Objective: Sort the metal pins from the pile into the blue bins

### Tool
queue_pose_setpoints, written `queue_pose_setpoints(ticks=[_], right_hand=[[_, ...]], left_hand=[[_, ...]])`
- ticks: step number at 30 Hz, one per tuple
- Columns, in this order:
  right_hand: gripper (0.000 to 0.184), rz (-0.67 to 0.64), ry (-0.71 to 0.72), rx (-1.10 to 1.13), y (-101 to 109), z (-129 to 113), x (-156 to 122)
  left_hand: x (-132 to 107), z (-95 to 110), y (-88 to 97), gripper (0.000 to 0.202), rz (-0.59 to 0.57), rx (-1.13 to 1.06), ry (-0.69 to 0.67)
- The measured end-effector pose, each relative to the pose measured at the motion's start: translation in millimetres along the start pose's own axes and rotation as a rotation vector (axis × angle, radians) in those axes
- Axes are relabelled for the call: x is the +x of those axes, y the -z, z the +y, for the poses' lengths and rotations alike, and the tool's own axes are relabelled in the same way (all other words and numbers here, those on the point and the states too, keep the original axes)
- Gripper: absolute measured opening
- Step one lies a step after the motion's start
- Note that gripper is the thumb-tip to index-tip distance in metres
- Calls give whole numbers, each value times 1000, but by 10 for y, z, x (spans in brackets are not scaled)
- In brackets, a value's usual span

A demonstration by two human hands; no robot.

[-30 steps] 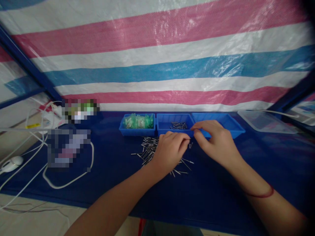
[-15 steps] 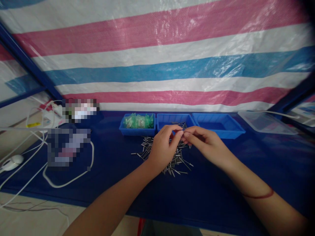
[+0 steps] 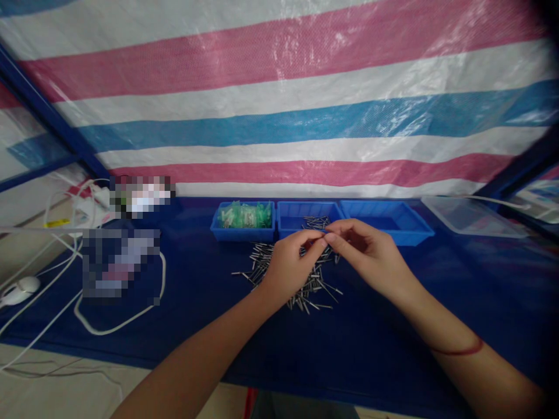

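My left hand point(image 3: 292, 259) and my right hand point(image 3: 367, 249) meet at the fingertips, each closed in a pinch. Whatever lies between the fingertips is too small and covered to make out. Beneath them a pile of thin metal pins point(image 3: 305, 285), perhaps rivets or bits, spreads over the dark blue table point(image 3: 358, 343); my left hand hides part of it. Just behind my hands is the middle blue bin point(image 3: 290, 214), with similar metal pieces point(image 3: 316, 222) inside.
A left blue bin point(image 3: 242, 235) holds small green-and-clear packets point(image 3: 247, 215). The right blue bin point(image 3: 408, 237) stands beside the middle one. Farther right lies a clear plastic lid point(image 3: 476, 220). White cables point(image 3: 105, 331) and a white mouse point(image 3: 24, 288) are at left.
My fingertips have drawn closer together, with the right hand tilting slightly. The pile and bins stay put; the view has shifted a little.
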State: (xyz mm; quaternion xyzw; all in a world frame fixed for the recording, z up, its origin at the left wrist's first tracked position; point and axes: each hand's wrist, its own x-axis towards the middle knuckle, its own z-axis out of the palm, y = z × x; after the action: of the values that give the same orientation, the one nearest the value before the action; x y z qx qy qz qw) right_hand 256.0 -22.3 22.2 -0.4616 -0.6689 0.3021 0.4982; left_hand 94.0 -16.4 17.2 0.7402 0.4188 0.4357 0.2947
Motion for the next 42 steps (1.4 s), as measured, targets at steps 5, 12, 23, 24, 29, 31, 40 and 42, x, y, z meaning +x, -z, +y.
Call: queue_pose_setpoints(ticks=[5,12,23,24,29,31,40,42], right_hand=[[18,-6,66,-69,10,-7,2],[18,-13,97,-53,34,-42,8],[22,158,322,-561,146,148,206],[24,191,326,-636,161,200,247],[26,223,296,-850,189,346,322],[26,230,298,-824,191,325,294],[21,166,339,-714,182,182,176],[21,157,345,-698,170,162,160]], left_hand=[[0,1,-3,18,-10,17,-4],[-7,17,5,14,48,39,-97],[25,-4,50,32,119,30,34],[34,-11,64,33,115,36,38],[84,-67,180,20,5,221,-44],[88,-97,212,15,-107,371,-128],[-9,-39,42,28,-431,666,-415],[-31,-22,-7,32,-450,700,-471]])
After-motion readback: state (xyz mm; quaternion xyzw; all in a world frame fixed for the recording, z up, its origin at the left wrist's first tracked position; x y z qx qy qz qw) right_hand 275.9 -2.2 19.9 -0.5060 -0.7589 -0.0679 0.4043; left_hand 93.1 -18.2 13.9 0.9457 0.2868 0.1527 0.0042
